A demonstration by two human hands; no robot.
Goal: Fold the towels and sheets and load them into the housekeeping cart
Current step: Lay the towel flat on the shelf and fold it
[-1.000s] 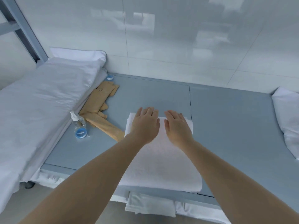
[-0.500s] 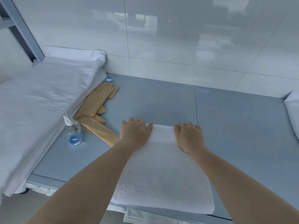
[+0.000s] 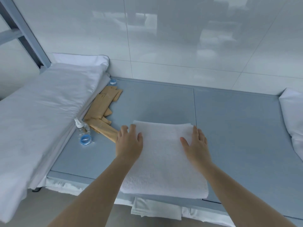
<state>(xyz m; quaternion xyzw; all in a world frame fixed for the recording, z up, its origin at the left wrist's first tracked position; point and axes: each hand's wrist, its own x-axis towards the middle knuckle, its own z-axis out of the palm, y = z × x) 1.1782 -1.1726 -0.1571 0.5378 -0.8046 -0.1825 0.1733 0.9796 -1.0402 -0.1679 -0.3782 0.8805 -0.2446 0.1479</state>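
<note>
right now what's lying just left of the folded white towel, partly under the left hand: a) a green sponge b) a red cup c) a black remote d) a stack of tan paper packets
D: tan paper packets lie on the blue-grey surface left of the white towel, the nearest one running under the left hand.

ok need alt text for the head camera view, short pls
Two bare hands, left hand and right hand, press flat on the side edges of a folded white towel on a grey-blue table. To the left lie white sheets, tan packets and a small bottle.
</note>
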